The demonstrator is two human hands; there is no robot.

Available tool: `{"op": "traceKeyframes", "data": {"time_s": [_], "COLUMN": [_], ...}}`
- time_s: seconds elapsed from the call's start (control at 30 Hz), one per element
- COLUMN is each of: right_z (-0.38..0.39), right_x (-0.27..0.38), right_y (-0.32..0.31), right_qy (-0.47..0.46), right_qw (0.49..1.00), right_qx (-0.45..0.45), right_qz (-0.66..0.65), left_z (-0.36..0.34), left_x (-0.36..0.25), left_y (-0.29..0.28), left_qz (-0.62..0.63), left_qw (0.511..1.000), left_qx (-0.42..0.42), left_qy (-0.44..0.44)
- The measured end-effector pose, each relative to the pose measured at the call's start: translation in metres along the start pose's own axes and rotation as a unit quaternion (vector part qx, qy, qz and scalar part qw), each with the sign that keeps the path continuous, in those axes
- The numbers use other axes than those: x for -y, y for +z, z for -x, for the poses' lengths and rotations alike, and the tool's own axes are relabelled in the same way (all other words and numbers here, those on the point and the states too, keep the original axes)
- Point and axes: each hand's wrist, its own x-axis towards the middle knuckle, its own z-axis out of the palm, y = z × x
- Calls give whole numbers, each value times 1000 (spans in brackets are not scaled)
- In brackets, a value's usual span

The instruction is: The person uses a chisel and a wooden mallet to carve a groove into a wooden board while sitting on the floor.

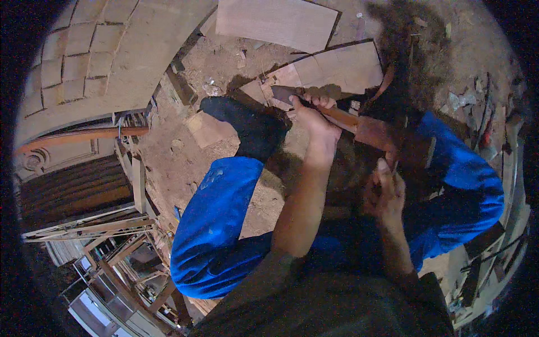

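My left hand [316, 117] is closed round a long, narrow brown piece [341, 117] that looks wooden. A dark, flat, tapering end [283, 94] sticks out past the thumb; whether it is a blade, I cannot tell. Toward the right the piece meets a wider reddish-brown block [375, 132], whose far side fades into shadow. Below that block is my right hand [386, 194], its fingers curled and one fingertip raised close to the block's lower edge. What lies in those fingers, if anything, is hidden by dimness. Just beyond the left hand lies a pale tiled-looking wooden panel [342, 67].
Another flat board [275, 22] lies farther off. A large curved panel with block pattern [90, 62] stands at upper left. Wooden frames and slats [123, 247] crowd the lower left. My legs in blue trousers [216, 219] fold around the work; scraps litter the right side.
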Motion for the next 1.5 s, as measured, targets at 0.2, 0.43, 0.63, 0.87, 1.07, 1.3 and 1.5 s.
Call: {"op": "traceKeyframes", "data": {"time_s": [0.2,0.43,0.63,0.87,1.07,1.3,1.5], "right_z": [-33,-1,3,26,-2,-43,-22], "right_x": [42,-29,-26,21,33,32,103], "right_y": [-65,-1,-8,7,-5,-124,-111], "right_qy": [-336,-215,-80,-39,175,-193,-180], "right_qw": [906,953,994,989,963,931,899], "right_qx": [-76,-123,-64,-120,57,-128,48], "right_qz": [247,173,-26,-72,-197,281,-396], "left_z": [1,-5,-4,8,-13,-8,-8], "left_x": [-8,1,-4,0,-11,-10,-7], "left_y": [-3,-6,-2,-7,-6,-5,-3], "left_qz": [16,4,20,25,21,11,-10], "left_qw": [999,1000,1000,998,995,996,1000], "left_qx": [45,4,-8,49,82,86,20], "left_qy": [8,-11,-5,-26,-59,-21,2]}}
